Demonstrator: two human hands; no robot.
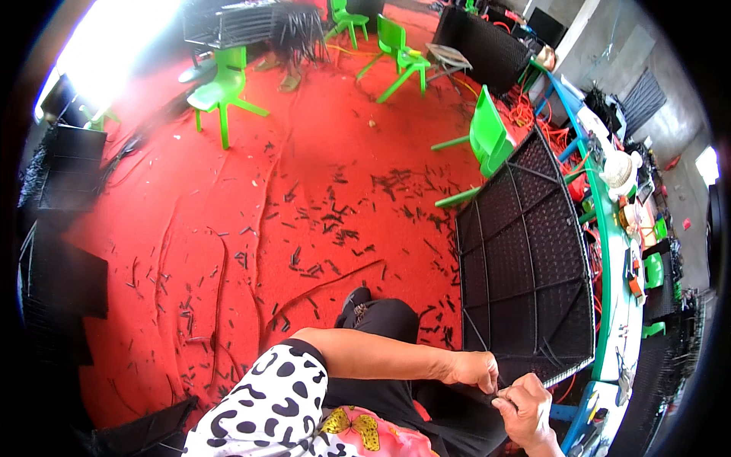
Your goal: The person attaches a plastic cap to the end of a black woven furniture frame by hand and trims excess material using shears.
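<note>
A large black woven panel with a ribbed frame (525,251) stands tilted at my right side, its lower edge close to my hands. My left hand (474,370) is beside the panel's bottom edge, fingers curled and pressed together. Just right of it, my right hand (527,411) is closed in a pinch, its fingertips almost meeting those of the left. Something thin and dark shows between the two hands, too small to name. My left forearm crosses over my dark trousers (381,324).
Short black strip offcuts (327,225) litter the red floor covering (190,251). Several green plastic chairs stand around, one chair (487,133) behind the panel. A long cluttered table (613,305) runs along the right. Black woven pieces (68,270) are at the left.
</note>
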